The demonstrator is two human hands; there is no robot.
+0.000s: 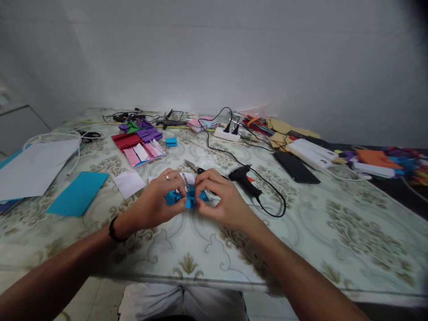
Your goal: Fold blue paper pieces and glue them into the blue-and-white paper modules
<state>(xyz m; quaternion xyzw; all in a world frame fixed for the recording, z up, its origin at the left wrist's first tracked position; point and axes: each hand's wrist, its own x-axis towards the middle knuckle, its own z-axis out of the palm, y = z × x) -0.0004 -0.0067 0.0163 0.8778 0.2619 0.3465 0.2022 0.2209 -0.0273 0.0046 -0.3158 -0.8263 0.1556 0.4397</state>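
Between my two hands is a small folded piece of blue paper [190, 200], just above the patterned tabletop. My left hand [163, 196], with a ring on one finger, pinches its left side between thumb and fingertips. The fingers of my right hand [220, 196] close on its right side, close to the left fingertips. Part of the blue paper is hidden behind the fingers. Behind the hands lie scissors [199, 170] with the blade pointing left. White paper [189, 177] shows just beyond the blue piece.
A black glue gun [245, 180] with a looping cord lies right of my hands. Further right are a black phone [296, 167] and a white power bank [312, 154]. Blue paper [78, 194] and white sheets [40, 169] lie left. Folded coloured papers [143, 154] and a power strip [227, 134] stand behind.
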